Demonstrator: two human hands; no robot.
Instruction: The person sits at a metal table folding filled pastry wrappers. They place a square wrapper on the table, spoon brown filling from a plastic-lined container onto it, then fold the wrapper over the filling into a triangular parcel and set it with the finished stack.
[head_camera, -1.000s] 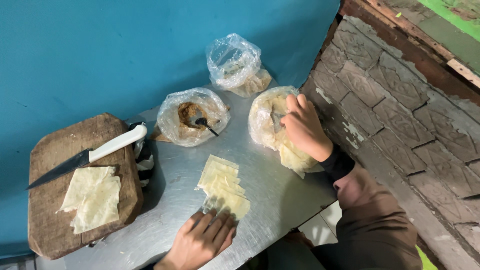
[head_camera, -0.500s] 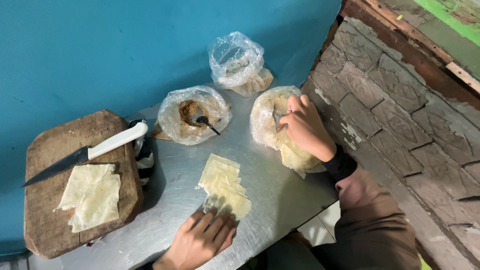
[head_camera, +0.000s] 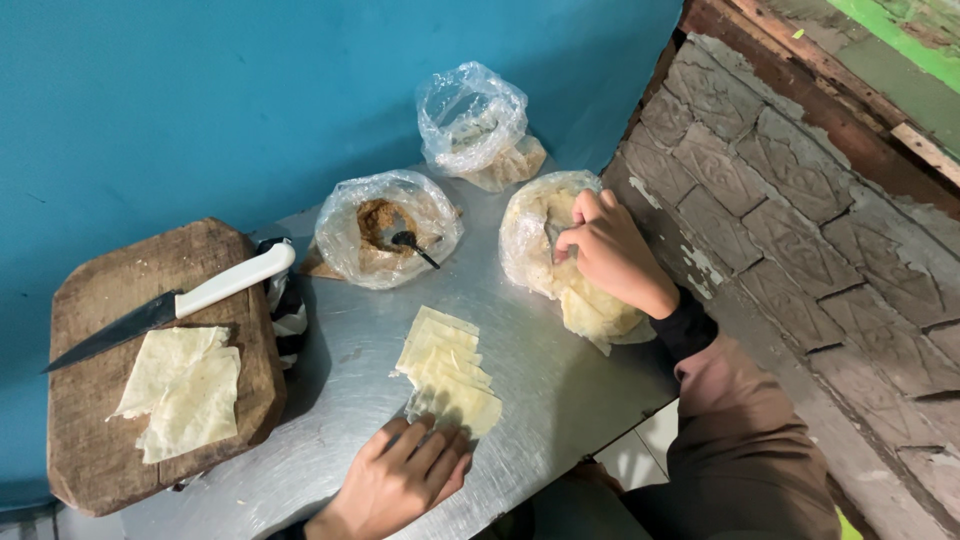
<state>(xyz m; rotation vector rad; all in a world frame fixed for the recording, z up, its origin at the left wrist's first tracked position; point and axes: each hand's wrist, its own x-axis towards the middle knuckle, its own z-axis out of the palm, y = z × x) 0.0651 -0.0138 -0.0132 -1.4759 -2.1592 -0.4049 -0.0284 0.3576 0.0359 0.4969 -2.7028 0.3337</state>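
A stack of pale square pastry sheets (head_camera: 445, 370) lies on the metal table (head_camera: 330, 440). My left hand (head_camera: 400, 482) rests flat at the near corner of the stack, fingers spread and touching the lowest sheet. My right hand (head_camera: 612, 250) reaches into an open plastic bag of pale filling (head_camera: 530, 250), with the fingers curled around a small grey utensil (head_camera: 552, 236). A second bag, holding brown filling (head_camera: 385, 235), stands to the left with a dark spoon (head_camera: 412, 245) in it.
A wooden cutting board (head_camera: 150, 300) at the left carries a white-handled knife (head_camera: 180, 305) and more cut sheets (head_camera: 180, 390). A third crumpled plastic bag (head_camera: 475, 125) sits at the back against the blue wall. A brick wall (head_camera: 800, 230) runs along the right.
My right hand has curled a little deeper into the pale-filling bag. My left hand stays at the stack's corner.
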